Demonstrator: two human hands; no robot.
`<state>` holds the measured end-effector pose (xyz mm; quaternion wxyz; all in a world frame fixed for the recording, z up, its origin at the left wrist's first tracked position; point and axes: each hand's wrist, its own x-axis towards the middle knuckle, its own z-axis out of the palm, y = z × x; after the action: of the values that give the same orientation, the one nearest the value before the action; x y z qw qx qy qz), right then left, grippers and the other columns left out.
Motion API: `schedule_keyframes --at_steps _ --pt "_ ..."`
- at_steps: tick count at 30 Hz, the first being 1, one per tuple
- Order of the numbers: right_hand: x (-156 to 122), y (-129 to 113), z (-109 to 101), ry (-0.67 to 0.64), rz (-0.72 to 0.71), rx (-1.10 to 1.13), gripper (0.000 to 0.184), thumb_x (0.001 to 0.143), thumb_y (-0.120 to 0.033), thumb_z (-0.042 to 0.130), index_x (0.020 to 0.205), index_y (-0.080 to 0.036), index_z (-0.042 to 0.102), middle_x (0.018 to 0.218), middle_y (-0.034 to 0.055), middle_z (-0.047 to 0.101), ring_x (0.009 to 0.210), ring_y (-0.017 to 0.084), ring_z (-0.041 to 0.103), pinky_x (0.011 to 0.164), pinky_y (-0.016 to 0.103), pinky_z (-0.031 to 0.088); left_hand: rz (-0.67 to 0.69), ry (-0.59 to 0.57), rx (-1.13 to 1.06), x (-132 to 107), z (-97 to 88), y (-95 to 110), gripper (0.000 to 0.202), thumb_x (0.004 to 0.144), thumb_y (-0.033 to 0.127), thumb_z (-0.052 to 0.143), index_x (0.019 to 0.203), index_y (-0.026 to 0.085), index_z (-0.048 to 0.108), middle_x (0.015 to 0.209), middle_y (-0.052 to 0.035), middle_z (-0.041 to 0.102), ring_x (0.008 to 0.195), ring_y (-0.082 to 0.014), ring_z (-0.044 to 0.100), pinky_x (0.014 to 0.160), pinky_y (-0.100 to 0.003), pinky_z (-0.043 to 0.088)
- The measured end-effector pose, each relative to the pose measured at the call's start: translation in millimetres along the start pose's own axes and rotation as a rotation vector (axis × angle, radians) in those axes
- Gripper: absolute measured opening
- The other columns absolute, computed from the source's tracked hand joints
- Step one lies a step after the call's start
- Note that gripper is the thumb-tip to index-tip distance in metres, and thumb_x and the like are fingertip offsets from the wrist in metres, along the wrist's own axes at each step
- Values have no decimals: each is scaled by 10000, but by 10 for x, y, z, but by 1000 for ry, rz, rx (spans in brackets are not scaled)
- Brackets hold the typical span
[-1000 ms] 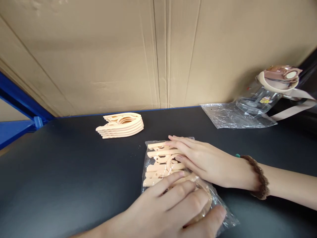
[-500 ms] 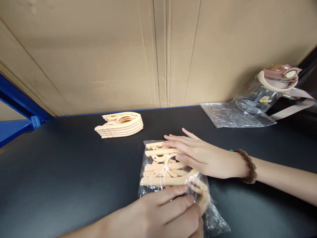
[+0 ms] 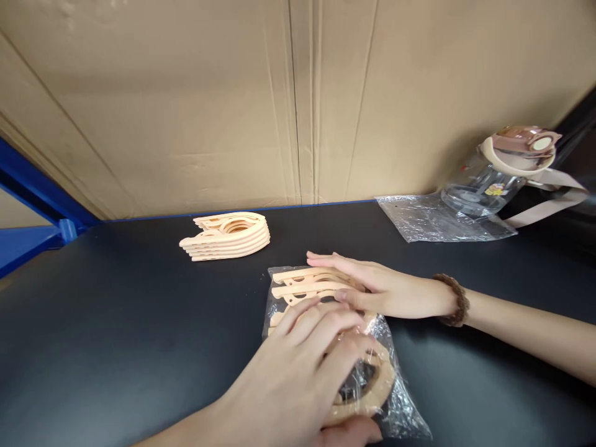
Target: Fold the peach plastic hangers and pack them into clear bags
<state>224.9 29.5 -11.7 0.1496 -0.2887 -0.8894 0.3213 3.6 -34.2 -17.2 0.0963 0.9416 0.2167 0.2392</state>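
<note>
A clear plastic bag (image 3: 404, 406) holding several beige folding hangers (image 3: 298, 289) lies on the black table in front of me. My left hand (image 3: 302, 366) is laid across the bag's near part, with fingers curled over the hangers and the thumb at the near edge, closed on the bag. It hides the middle hangers. Along the bag's far right edge rests my right hand (image 3: 382, 288), fingers stretched out against the far hanger and thumb lying over the top. A brown band circles that wrist.
A neat stack of beige folding hangers (image 3: 228, 236) sits farther back on the left. At the back right, a clear bottle with a brown lid (image 3: 503, 174) and a strap stands by a flat plastic sheet (image 3: 419, 217). A cardboard wall (image 3: 186, 112) closes off the back; a blue frame (image 3: 41, 186) rises at left.
My left hand has moved up and forward over the bagged hangers, covering the middle ones. My right hand's fingers have drawn together along the far edge. The hangers in the bag have shifted.
</note>
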Motion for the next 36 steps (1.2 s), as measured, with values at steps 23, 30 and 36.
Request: schedule_keyframes --at_steps 23,30,36 --pt "11 -132 -66 200 68 -365 524 962 -527 526 1381 -215 487 1105 57 712 1091 246 637 1193 590 155 -89 -181 65 -13 -171 78 672 886 387 666 1437 57 468 1413 -147 582 1309 -310 519 1133 -434 409" --pt "-3 -21 -338 174 56 -601 522 1063 -427 288 1496 -159 404 1478 109 541 1380 257 473 1208 498 244 -68 -202 100 216 -166 -220 666 914 368 626 1453 33 422 1440 -177 535 1346 -313 466 1152 -457 365" --pt "-309 383 -898 216 327 -1089 471 1081 -328 218 1310 -130 579 1287 150 634 1192 262 604 1035 448 459 -120 -232 285 737 -122 -710 542 1012 282 443 1507 82 352 1540 -130 440 1384 -318 431 1171 -476 304"
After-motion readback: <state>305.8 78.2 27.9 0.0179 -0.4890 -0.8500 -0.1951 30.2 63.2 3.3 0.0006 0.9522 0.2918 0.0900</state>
